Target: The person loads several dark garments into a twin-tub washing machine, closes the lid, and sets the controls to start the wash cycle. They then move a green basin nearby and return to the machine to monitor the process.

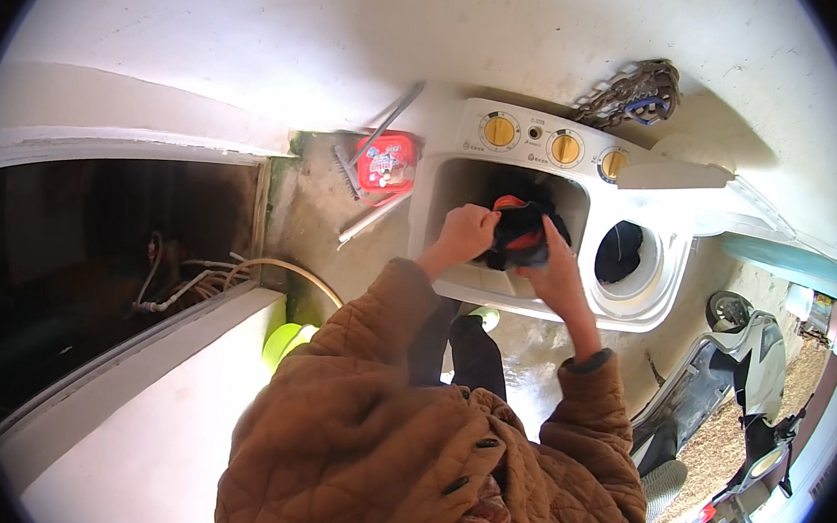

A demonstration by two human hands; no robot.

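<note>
A black garment with red-orange parts [523, 229] is stretched between my two hands. My left hand [462, 237] grips its left side, and my right hand [559, 272] has hold of its right side. Both hands are over the open wash tub of a white twin-tub washing machine [426, 262]. Dark cloth deeper in the tub is in shadow, partly hidden by the held garment. To the right, the round spin tub [642, 279] stands uncovered, with dark cloth [618, 251] inside. Yellow knobs [565, 149] line the control panel above the tubs.
A raised lid [676, 176] stands beside the panel. Left of the machine are a red plastic container [389, 167], a long-handled brush [352, 171] and a white pipe [374, 219]. A hose [300, 268] curves from the window opening. At right stands a scooter [712, 373]. A chain [627, 93] lies behind the machine.
</note>
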